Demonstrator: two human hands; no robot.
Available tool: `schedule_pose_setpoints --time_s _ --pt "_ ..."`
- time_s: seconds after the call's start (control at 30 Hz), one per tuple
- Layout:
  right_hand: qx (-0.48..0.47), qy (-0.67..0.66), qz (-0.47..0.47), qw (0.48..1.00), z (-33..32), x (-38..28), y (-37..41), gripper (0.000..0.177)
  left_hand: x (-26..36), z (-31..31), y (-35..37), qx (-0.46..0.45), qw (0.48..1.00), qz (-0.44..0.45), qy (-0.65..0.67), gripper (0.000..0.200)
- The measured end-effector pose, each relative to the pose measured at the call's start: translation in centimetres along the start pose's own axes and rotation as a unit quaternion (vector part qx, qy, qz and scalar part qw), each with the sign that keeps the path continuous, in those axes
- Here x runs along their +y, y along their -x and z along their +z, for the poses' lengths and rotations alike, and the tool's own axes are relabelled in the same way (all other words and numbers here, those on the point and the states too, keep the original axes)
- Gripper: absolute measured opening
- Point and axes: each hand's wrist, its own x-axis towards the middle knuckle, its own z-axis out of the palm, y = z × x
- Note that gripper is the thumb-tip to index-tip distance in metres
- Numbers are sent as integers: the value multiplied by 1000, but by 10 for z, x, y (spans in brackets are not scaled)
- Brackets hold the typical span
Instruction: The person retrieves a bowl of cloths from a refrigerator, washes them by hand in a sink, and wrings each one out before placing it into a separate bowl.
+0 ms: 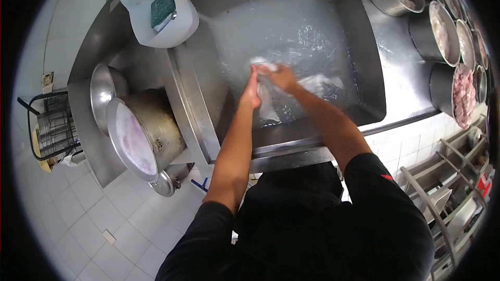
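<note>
My left hand and my right hand are close together over a steel sink of cloudy water. Between them they grip a limp, white, cloth-like piece, which hangs down into the water below my left hand. A bit of it shows white above my fingertips. My left fingers point away from me, pressed against it, while my right fingers curl round it and look slightly blurred. Another white, limp piece floats near my right wrist. The water is rippled around both hands.
A white plastic container holding a green scouring pad sits at the sink's left corner. Left of the sink stand a large pot with foamy contents and a steel bowl. Several metal pots, one with raw meat, line the right counter.
</note>
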Motion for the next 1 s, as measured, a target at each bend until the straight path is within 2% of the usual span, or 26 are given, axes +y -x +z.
schedule_pose_setpoints --time_s 0.03,0.07,0.1,0.17,0.2,0.23,0.27,0.33,0.37,0.4,0.47,0.5,0.53,0.6,0.63,0.67,0.7,0.73,0.77,0.8,0.83,0.87,0.9,0.93,0.97,1.0 --pt "-6 -122 -19 992 9 -26 15 78 -5 -5 6 -17 997 71 -26 84" --pt "119 -162 -37 979 36 -44 26 61 -1 -10 8 -41 986 151 -51 80" --pt "101 -178 -137 969 35 -59 40 46 4 -14 6 -70 967 232 -77 76" --pt "109 -175 -273 940 32 -93 92 35 -6 -31 3 -123 912 372 -119 67" --pt "73 -171 -292 938 18 -106 117 31 -9 -36 2 -146 875 441 -136 63" --pt "34 -167 -309 935 9 -115 132 29 -7 -22 22 -177 902 387 -76 55" --pt "84 -147 -346 923 10 -114 132 29 -4 -6 43 -200 922 331 -13 48" --pt "123 -90 -313 937 15 -80 98 35 -21 -37 -39 -210 924 319 -7 46" --pt "158 -76 -243 954 6 -70 76 37 -26 -49 -66 -211 926 313 -5 45" --pt "192 -60 -171 964 -7 -59 53 38 -12 -15 -26 -29 986 84 138 41" --pt "190 108 -67 973 -38 -18 13 42 -4 11 15 -54 991 86 89 42" --pt "152 70 -24 986 -48 24 -14 47 -4 13 22 -68 992 85 65 43" --pt "141 146 -37 978 -78 32 -16 51 -4 -9 5 -45 993 101 44 38" --pt "234 155 17 960 -81 117 -63 53 -3 -29 10 136 950 258 -108 35" --pt "213 126 70 966 -77 116 -63 58 -4 -33 15 224 900 327 -182 34" --pt "195 95 124 968 -73 115 -62 63 -7 -30 16 238 896 291 -238 44" --pt "179 64 180 965 -70 114 -58 68 -9 -15 16 233 922 238 -200 50" --pt "182 99 79 975 -50 109 -48 63 -14 5 15 225 944 182 -161 56" --pt "175 130 34 975 -25 85 -38 61 -9 13 20 69 986 130 -77 65" --pt "170 161 -10 972 0 58 -28 59 -5 23 25 -73 996 46 -6 74" --pt "79 35 18 996 -2 13 -5 59 -5 10 3 -118 987 95 50 74" --pt "111 -157 -149 970 21 3 3 47 -7 -6 -32 -160 971 143 102 75" --pt "88 -146 -199 965 15 -27 31 36 -9 -21 -66 -208 948 186 156 75" --pt "64 -136 -249 957 7 -59 59 25 -1 -12 -47 -219 941 209 152 73" --pt "120 -115 -323 932 8 -84 85 20 6 2 -17 -214 942 218 138 70" --pt "91 -133 -370 915 5 -101 111 28 12 17 14 -201 948 213 125 67"
